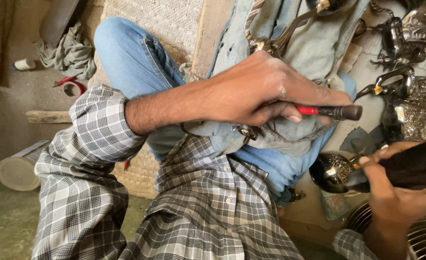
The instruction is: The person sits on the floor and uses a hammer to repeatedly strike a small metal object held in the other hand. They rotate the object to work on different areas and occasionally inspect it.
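The tool [335, 112] at three o'clock has a glossy red plastic shank and dark matt handle. Polished, embossed metal vessel [332, 172] at four o'clock gleams. The cloth [314, 48] at one o'clock is worn denim.

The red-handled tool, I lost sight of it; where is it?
In the head view, right of centre, the red-handled tool is gripped in the left hand, over the denim cloth on the lap.

1 view only, from a camera worn on the person's head. It faces steeply down and looks at close range over the plaid sleeves onto the lap, the left hand [266, 91] and the right hand [396, 192], with the floor [10, 216] at the frame's left edge.
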The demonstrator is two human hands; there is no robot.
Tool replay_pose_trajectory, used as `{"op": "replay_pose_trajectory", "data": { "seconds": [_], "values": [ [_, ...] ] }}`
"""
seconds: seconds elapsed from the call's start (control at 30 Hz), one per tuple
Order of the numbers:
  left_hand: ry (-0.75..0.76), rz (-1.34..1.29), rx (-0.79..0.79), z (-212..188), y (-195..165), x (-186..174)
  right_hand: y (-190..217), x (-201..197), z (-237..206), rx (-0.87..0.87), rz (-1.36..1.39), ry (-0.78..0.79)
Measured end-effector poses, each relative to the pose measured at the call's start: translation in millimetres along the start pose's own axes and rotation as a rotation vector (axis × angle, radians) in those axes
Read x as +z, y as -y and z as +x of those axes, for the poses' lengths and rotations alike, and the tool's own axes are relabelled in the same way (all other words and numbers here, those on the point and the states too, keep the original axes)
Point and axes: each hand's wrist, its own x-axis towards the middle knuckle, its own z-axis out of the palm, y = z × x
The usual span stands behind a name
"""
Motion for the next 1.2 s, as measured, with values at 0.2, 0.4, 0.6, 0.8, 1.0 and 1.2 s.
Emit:
{"op": "replay_pose_trajectory", "data": {
  "seconds": [0.2, 0.4, 0.6, 0.8, 1.0, 1.2],
  "values": [
    [0.106, 0.009, 0.029, 2, 6, 0, -4, 3, -1, -0.207, -0.259, 0.008],
    [-0.158, -0.034, 0.011, 1, -2, -3, -18, 17, -29, -0.039, 0.014, -0.003],
    [-0.238, -0.072, -0.143, 13, -11, 4, -26, 25, -47, 0.164, 0.244, -0.03],
    [-0.226, 0.009, -0.048, 10, -16, 2, -19, 23, -46, 0.199, 0.296, -0.059],
    [-0.155, 0.024, -0.081, 11, -15, -4, -15, 15, -25, 0.164, 0.325, -0.096],
    [-0.16, 0.057, -0.069, 6, -16, -5, -7, -4, -26, 0.367, 0.503, -0.143]
  ]
}}
